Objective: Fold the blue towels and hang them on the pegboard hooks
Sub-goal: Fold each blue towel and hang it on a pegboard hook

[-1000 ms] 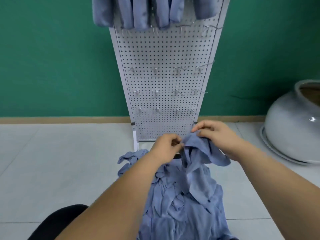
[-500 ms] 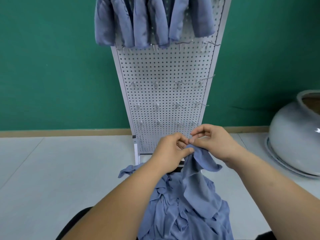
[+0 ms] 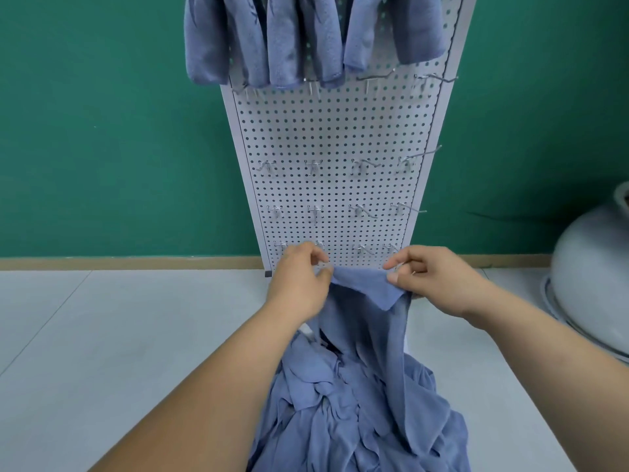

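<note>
A blue towel (image 3: 367, 321) is lifted out of a heap of blue towels (image 3: 357, 413) on the floor below me. My left hand (image 3: 299, 277) pinches its upper edge at the left, and my right hand (image 3: 432, 281) pinches the same edge at the right, so the edge stretches between them. Behind stands a white pegboard (image 3: 333, 137) with rows of metal hooks (image 3: 364, 209). Several folded blue towels (image 3: 296, 39) hang from its top row.
A green wall (image 3: 102, 131) backs the pegboard, with a wooden skirting along the pale tiled floor (image 3: 119, 335). A large grey ceramic pot (image 3: 595, 284) sits on the floor at the right edge.
My hands have moved apart along the towel's edge, spreading it out from a bunched corner. The view has tilted upward, showing more of the hung towels.
</note>
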Available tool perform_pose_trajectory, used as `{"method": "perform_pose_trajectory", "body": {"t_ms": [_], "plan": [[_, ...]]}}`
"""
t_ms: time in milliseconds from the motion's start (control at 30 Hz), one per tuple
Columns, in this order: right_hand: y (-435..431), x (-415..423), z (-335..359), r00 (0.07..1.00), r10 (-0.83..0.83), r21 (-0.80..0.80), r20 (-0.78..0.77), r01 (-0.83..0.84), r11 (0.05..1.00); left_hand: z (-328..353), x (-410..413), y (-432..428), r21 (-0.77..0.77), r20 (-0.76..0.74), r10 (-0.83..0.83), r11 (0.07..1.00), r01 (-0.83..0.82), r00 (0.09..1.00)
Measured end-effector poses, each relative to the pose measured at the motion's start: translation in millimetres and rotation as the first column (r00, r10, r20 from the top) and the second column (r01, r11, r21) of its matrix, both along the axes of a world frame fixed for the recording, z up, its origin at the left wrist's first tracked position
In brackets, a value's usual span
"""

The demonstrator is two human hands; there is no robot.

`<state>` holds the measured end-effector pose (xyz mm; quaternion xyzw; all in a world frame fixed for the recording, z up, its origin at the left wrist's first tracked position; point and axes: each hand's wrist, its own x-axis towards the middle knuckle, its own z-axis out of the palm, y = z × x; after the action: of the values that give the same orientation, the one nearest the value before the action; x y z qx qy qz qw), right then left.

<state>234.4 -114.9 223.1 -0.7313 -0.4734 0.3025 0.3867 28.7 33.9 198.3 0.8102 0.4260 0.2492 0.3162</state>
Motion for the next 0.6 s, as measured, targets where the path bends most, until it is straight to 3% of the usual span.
{"method": "perform_pose_trajectory", "body": {"t_ms": [200,433,600], "plan": [[12,-19,5,0.973,-0.093,0.138,-0.211,0.124,0.983,14,9,-30,-0.117,0.275,-0.345,0.914,0.387,0.897],[15,-30,0,0.952,-0.116,0.110,-0.283,0.152,0.982,1,14,-29,-0.078,0.238,-0.271,0.952,0.296,0.933],[13,-37,0,0.958,-0.006,0.104,-0.288,0.037,0.994,0,11,-23,-0.067,0.224,-0.221,0.968,0.241,0.949]]}}
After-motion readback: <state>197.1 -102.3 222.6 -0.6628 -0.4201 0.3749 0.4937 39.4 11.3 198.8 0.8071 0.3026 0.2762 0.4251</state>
